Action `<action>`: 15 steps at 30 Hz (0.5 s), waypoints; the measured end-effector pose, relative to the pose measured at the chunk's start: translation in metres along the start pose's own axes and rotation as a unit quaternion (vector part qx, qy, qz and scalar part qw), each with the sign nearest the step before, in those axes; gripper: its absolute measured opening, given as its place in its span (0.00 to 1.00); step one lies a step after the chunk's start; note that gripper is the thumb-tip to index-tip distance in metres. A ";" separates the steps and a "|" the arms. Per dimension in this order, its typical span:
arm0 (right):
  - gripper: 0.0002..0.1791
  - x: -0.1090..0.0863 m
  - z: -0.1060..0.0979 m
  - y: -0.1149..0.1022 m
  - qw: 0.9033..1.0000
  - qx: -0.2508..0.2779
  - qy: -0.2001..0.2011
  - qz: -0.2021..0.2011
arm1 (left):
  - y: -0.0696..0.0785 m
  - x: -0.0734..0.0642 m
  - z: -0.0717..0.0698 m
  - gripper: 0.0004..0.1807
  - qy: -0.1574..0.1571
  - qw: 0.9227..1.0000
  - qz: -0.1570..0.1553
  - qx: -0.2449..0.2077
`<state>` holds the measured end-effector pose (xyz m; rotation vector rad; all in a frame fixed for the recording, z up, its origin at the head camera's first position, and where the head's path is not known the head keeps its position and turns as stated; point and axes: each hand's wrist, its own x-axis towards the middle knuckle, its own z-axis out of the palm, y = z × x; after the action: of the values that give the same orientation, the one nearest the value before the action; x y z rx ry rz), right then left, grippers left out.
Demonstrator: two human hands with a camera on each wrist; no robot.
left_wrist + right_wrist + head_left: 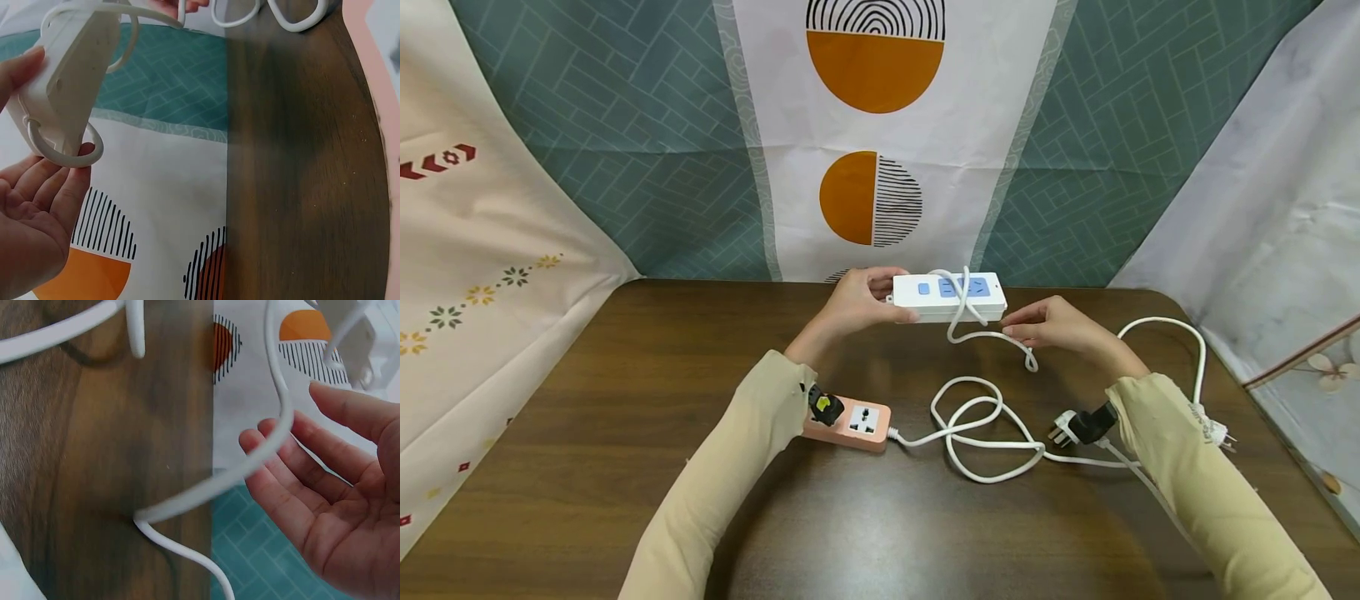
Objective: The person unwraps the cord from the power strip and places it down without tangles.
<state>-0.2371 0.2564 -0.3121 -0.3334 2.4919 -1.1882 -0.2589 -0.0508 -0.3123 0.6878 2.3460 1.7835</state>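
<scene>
In the head view my left hand [863, 300] grips the left end of a white power strip [905, 288] with blue sockets, raised near the table's back edge. The left wrist view shows the thumb on one side of the strip [65, 65] and fingers under its end, where a loop of cord [69, 157] sticks out. White cord [957, 321] crosses over the strip and trails down to the right. My right hand [1054, 323] is beside that cord. In the right wrist view its fingers are loosely bent, thumb apart, and the cord [200, 489] runs across the fingertips.
A pink power strip [876, 440] lies in front of my left forearm, partly covered by the sleeve. Its white cord [996, 479] lies in loops across the brown table [625, 467]. Two white plugs, one pronged plug [1063, 425] and another plug [1216, 432], lie around my right sleeve.
</scene>
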 end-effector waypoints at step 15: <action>0.19 -0.008 0.006 -0.006 0.999 0.022 -0.044 -0.016 | -0.004 0.003 -0.002 0.31 0.027 0.999 -0.014 0.017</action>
<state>-0.2270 0.2514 -0.3089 -0.4061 2.3903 -1.2115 -0.2634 -0.0525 -0.3150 0.6153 2.4135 1.7764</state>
